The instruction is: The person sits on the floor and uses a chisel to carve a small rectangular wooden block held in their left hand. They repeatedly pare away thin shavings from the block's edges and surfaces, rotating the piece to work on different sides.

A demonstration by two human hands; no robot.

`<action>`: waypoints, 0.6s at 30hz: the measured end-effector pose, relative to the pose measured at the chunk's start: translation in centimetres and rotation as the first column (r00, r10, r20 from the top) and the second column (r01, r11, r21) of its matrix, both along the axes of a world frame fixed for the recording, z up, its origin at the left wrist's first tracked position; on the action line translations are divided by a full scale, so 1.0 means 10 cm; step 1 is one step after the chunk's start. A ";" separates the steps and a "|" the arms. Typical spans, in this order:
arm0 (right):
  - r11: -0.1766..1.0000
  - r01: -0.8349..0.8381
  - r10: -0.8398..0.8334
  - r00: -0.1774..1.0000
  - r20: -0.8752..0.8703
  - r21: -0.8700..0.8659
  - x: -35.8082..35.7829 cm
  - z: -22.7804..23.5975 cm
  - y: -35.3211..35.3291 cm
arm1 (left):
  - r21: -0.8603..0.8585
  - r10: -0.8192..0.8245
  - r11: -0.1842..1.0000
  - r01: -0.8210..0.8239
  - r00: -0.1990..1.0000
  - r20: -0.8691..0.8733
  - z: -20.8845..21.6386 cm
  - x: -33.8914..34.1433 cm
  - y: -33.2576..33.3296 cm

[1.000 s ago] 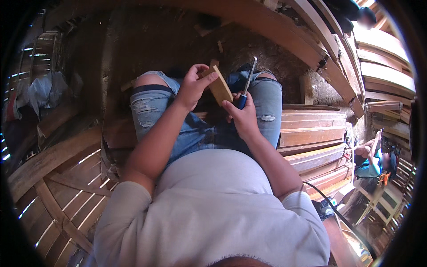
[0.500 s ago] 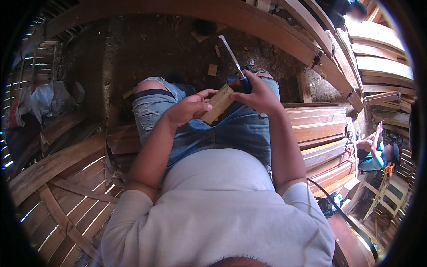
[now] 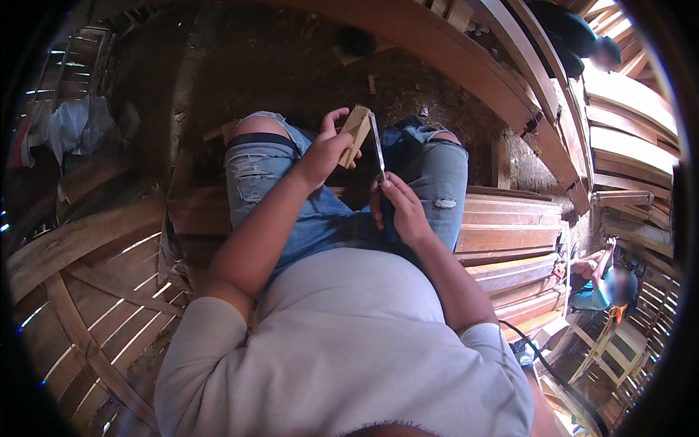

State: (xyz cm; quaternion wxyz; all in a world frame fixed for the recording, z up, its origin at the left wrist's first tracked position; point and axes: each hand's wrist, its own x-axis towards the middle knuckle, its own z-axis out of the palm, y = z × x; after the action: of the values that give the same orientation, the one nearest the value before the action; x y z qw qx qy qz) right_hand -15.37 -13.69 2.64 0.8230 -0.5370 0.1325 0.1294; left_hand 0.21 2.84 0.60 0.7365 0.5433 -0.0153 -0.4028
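Note:
My left hand (image 3: 324,159) is closed round a small pale wooden block (image 3: 355,133), held up between my knees with its index finger raised off the wood. In my right hand (image 3: 400,206) is a chisel (image 3: 378,146), gripped near the top of its handle. Its long metal blade points away from me, along the right side of the block. Whether blade and block touch, I cannot tell. Most of the chisel's handle is hidden by my fingers.
Stacked reddish boards (image 3: 510,215) lie to my right, with a dark cable (image 3: 542,357) nearby. A long wooden beam (image 3: 429,47) crosses ahead above the dirt floor. One person (image 3: 597,288) sits at the far right, another person (image 3: 564,33) is at upper right. Pale plastic bags (image 3: 73,131) hang at left.
My right hand has come off the block and drawn back toward me, bringing the chisel upright beside the wood. My left hand has moved away from me, tilting the block steeper.

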 end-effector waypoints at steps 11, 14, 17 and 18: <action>0.996 -0.077 0.077 0.997 -0.019 0.035 0.03 -0.08 0.02 | 0.041 0.037 0.998 -0.041 0.995 0.097 0.10 -0.01 -0.02; 0.998 -0.064 0.064 0.998 -0.017 -0.014 0.03 -0.06 0.04 | 0.055 0.041 0.997 -0.046 0.996 0.085 0.11 -0.01 -0.02; 0.997 -0.072 0.072 0.997 -0.032 -0.003 0.03 -0.07 0.04 | -0.014 0.070 0.998 -0.069 0.992 0.101 0.03 -0.03 -0.04; 0.997 -0.075 0.075 0.996 -0.040 0.005 0.03 -0.07 0.04 | -0.004 0.078 0.997 -0.078 0.991 0.113 0.03 -0.03 -0.05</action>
State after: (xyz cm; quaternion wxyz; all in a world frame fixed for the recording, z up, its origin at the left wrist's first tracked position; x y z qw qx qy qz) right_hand -15.05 -13.28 1.97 0.8157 -0.5373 0.1286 0.1714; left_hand -0.11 2.30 0.90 0.7493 0.5657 -0.0356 -0.3424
